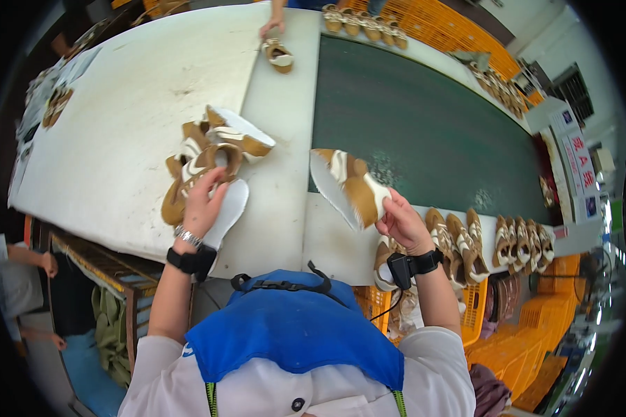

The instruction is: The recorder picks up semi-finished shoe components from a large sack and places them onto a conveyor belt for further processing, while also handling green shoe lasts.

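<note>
My right hand (400,221) grips a tan-and-white shoe (362,198) by one end and holds it tilted over the near edge of the green belt, its white sole facing left. To the left, my left hand (203,203) is closed on another tan-and-white shoe (219,158) in a small heap. Just beside that hand, a white sole (231,208) slants toward me. On top of the heap, one more shoe (247,139) lies on its side with its white sole up. Part of the left hand's grip is hidden by the hand itself.
A dark green conveyor belt (410,118) runs beside the white table (118,139). Shoes in rows (459,243) line its near edge; more shoes (365,26) stand along the far side. Across the table, another person's hand (273,28) holds a shoe. Orange crates (528,326) are at the lower right.
</note>
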The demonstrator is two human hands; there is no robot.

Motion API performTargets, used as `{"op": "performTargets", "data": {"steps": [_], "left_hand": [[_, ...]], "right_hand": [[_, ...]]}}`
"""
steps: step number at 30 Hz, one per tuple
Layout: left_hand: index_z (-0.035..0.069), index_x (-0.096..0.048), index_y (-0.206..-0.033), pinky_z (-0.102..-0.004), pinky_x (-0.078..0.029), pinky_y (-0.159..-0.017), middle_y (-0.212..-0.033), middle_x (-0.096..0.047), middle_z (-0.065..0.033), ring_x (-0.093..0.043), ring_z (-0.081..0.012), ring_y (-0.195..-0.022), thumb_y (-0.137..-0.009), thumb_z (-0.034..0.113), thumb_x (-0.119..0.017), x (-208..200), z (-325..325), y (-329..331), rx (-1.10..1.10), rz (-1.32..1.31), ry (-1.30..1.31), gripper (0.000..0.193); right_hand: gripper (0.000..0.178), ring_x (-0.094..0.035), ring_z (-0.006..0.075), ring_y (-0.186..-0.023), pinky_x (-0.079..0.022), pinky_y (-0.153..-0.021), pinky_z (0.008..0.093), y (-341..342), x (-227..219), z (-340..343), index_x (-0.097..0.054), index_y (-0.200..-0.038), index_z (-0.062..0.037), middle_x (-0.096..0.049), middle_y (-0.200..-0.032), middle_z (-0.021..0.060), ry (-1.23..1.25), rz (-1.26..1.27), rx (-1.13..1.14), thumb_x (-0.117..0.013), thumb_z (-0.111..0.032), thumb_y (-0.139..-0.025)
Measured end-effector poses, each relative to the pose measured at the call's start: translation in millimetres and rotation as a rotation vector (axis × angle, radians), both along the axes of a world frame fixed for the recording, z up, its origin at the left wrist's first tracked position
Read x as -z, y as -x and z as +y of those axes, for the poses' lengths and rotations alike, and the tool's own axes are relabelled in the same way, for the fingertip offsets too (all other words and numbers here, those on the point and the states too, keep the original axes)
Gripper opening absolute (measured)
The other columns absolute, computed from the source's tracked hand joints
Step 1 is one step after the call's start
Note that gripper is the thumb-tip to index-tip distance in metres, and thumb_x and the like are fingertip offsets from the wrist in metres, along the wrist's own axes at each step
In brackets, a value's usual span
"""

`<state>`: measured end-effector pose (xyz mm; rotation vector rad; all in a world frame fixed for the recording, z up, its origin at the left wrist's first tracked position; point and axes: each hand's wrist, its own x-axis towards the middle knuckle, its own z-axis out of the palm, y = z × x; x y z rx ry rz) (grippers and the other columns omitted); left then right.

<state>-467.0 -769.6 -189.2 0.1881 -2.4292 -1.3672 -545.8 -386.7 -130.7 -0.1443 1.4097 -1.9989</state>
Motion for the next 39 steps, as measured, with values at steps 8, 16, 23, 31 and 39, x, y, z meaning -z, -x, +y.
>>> {"op": "performTargets", "data": {"steps": [8, 16, 23, 31, 39], "left_hand": [[0.000, -0.045, -0.119, -0.0414, -0.035, -0.094, -0.117, -0.046, -0.0209, -0.044, -0.0344, -0.108, -0.073, 0.012, -0.065, 26, -62, -17, -0.299, 0.080, 0.663, 0.051], [-0.003, -0.032, -0.130, -0.0337, -0.041, -0.091, -0.126, -0.044, -0.0192, -0.048, -0.0241, -0.111, -0.076, 0.023, -0.068, 46, -110, -26, -0.159, -0.390, -0.090, 0.069], [-0.003, -0.054, -0.111, -0.0287, -0.048, -0.077, -0.097, -0.063, -0.0111, -0.060, -0.0158, -0.086, -0.076, 0.022, -0.068, 60, -109, -19, -0.143, -0.367, -0.160, 0.046], [-0.004, -0.054, -0.110, -0.0259, -0.048, -0.074, -0.097, -0.063, -0.0092, -0.059, -0.0124, -0.083, -0.078, 0.018, -0.067, 41, -95, -49, -0.192, -0.383, -0.632, 0.041], [-0.004, -0.051, -0.113, -0.0272, -0.047, -0.077, -0.100, -0.062, -0.0114, -0.059, -0.0153, -0.087, -0.076, 0.020, -0.068, 71, -43, -53, -0.255, -0.283, -0.423, 0.047]], "right_hand": [[0.025, -0.043, 0.0034, -0.048, -0.035, -0.043, 0.0161, -16, 7, 53, -0.055, -0.101, -0.0067, -0.055, -0.074, -0.0018, -0.113, 0.042, 0.210, -0.051, -0.028, -0.088], [0.025, -0.055, 0.0188, -0.064, -0.044, -0.060, 0.0283, -69, -20, 120, -0.059, -0.084, -0.0026, -0.057, -0.070, 0.0072, -1.201, 0.594, 0.156, -0.068, -0.022, -0.072], [0.037, -0.060, 0.0331, -0.084, -0.047, -0.074, 0.0405, -81, -4, 135, -0.062, -0.097, -0.0063, -0.063, -0.090, 0.0162, -1.738, 0.486, -0.171, -0.066, -0.028, -0.068], [0.029, -0.062, 0.0305, -0.078, -0.049, -0.067, 0.0386, -13, 8, -36, -0.062, -0.097, -0.0048, -0.064, -0.085, 0.0148, -1.183, 0.862, -0.177, -0.063, -0.026, -0.077], [0.051, -0.061, 0.0273, -0.071, -0.048, -0.062, 0.0354, -50, 116, -199, -0.042, -0.124, -0.0161, -0.062, -0.080, 0.0154, -0.669, 1.012, -0.679, -0.061, -0.035, -0.081]]}}
